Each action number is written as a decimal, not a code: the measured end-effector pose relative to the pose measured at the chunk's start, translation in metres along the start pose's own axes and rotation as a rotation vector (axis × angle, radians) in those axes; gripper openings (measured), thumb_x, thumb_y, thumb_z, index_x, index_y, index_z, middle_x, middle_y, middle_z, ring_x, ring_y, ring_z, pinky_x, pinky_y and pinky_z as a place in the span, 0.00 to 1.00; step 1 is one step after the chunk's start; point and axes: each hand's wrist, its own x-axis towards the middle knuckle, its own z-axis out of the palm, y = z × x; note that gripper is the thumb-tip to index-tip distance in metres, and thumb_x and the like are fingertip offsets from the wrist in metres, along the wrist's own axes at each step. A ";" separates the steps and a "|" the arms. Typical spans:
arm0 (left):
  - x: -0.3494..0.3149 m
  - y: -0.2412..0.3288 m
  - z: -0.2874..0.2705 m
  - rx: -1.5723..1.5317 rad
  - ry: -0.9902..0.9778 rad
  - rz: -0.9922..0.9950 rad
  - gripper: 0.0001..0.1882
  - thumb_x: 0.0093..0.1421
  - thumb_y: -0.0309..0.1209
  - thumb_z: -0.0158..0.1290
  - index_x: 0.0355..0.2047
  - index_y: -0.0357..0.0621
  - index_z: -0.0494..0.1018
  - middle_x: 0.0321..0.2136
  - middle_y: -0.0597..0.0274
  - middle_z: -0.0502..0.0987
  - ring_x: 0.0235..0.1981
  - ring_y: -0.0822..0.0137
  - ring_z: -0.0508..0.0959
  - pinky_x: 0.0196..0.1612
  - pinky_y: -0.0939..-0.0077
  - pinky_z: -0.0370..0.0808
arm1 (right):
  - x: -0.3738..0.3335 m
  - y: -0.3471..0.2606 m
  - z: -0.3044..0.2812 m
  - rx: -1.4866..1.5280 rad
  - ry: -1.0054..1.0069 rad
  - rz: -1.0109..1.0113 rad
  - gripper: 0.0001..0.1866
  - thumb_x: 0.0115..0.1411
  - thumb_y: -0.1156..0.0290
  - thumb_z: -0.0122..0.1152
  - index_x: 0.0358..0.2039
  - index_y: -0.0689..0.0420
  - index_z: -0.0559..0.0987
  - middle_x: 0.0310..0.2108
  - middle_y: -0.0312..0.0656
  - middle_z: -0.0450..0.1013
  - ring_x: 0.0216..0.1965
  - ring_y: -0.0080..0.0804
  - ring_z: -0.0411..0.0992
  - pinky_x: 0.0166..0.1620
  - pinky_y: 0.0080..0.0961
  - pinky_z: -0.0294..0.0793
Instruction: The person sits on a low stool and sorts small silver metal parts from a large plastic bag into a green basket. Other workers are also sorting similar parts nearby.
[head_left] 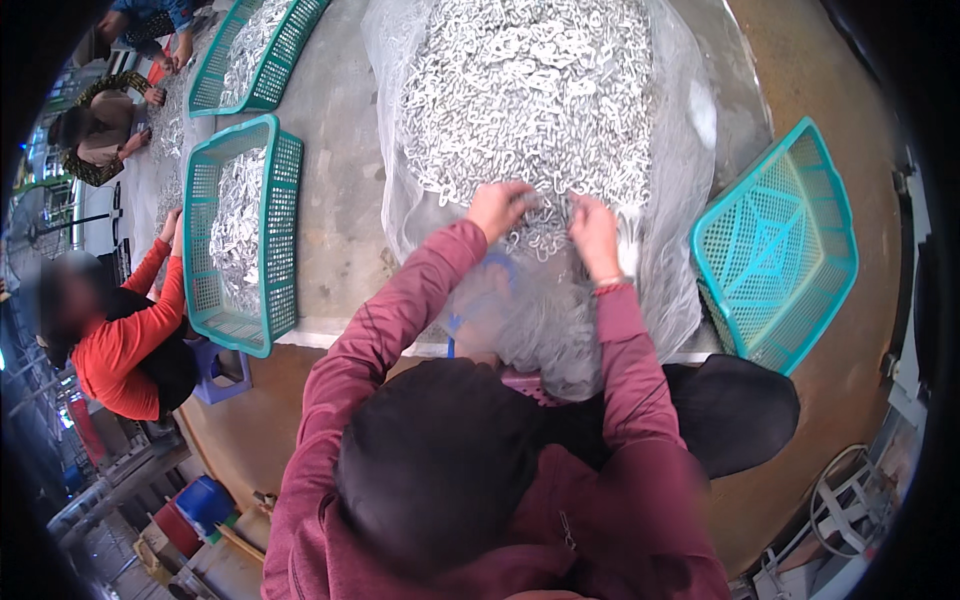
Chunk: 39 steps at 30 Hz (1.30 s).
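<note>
A big heap of small silvery bent-wire metal pieces (530,95), looking like hooks or links, lies in front of me on a clear plastic sheet (690,200). At its near edge my left hand (500,208) is closed, thumb and fingers bent together over the pieces. Facing it, my right hand (597,235) is also closed in a pinch; what either one grips is too small to make out. Between and below them a few loose pieces (543,243) rest apart from the heap. A grey translucent bag or net (560,325) hangs over the table edge towards my lap.
An empty teal basket (775,250) stands tilted at the right. Two teal baskets, a near one (283,235) and a far one (272,75), hold metal pieces at the left. A person in red sleeves (130,345) sits beyond them, with others farther back.
</note>
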 end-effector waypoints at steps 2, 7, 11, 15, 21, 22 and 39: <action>0.009 0.016 -0.021 -0.226 -0.090 -0.135 0.12 0.58 0.28 0.53 0.43 0.39 0.74 0.30 0.59 0.80 0.29 0.74 0.79 0.24 0.77 0.75 | 0.015 -0.005 -0.015 0.410 -0.031 0.175 0.17 0.56 0.78 0.51 0.48 0.63 0.72 0.26 0.46 0.76 0.24 0.26 0.74 0.27 0.27 0.74; 0.011 0.062 -0.051 -0.642 -0.246 -0.247 0.10 0.55 0.26 0.57 0.39 0.39 0.74 0.33 0.62 0.78 0.33 0.75 0.77 0.39 0.80 0.75 | 0.019 -0.028 -0.056 1.028 -0.298 0.426 0.15 0.57 0.77 0.57 0.45 0.64 0.74 0.37 0.42 0.75 0.34 0.28 0.75 0.35 0.22 0.75; -0.002 0.063 -0.062 -0.890 -0.288 -0.193 0.09 0.55 0.24 0.56 0.37 0.39 0.74 0.37 0.62 0.77 0.36 0.72 0.77 0.40 0.77 0.77 | 0.001 -0.036 -0.080 1.294 -0.336 0.239 0.14 0.57 0.79 0.55 0.44 0.66 0.74 0.38 0.46 0.75 0.37 0.30 0.75 0.38 0.22 0.76; 0.006 0.048 -0.055 -0.636 -0.271 -0.245 0.08 0.56 0.24 0.54 0.37 0.40 0.75 0.31 0.66 0.77 0.33 0.74 0.77 0.35 0.76 0.78 | 0.000 -0.018 -0.083 1.087 -0.289 0.247 0.14 0.56 0.80 0.56 0.44 0.67 0.74 0.32 0.45 0.76 0.26 0.27 0.75 0.29 0.18 0.75; 0.011 0.059 -0.043 -0.528 -0.272 -0.275 0.08 0.59 0.29 0.53 0.37 0.39 0.76 0.30 0.66 0.77 0.29 0.76 0.75 0.30 0.78 0.78 | -0.004 -0.050 -0.120 0.501 -0.041 0.267 0.11 0.55 0.79 0.59 0.40 0.65 0.78 0.23 0.39 0.75 0.19 0.20 0.71 0.22 0.15 0.70; 0.013 0.063 -0.044 -0.571 -0.242 -0.224 0.08 0.59 0.29 0.53 0.37 0.39 0.76 0.30 0.65 0.77 0.29 0.75 0.75 0.31 0.78 0.78 | -0.003 -0.069 -0.138 0.471 0.000 0.186 0.10 0.55 0.79 0.59 0.38 0.65 0.79 0.23 0.39 0.76 0.19 0.20 0.70 0.22 0.15 0.70; 0.032 0.047 -0.045 -0.792 -0.124 -0.041 0.16 0.55 0.18 0.53 0.46 0.33 0.70 0.39 0.55 0.77 0.42 0.68 0.77 0.49 0.80 0.72 | 0.007 -0.012 -0.085 1.373 -0.237 0.505 0.12 0.58 0.74 0.56 0.43 0.64 0.72 0.33 0.38 0.73 0.34 0.27 0.72 0.42 0.29 0.76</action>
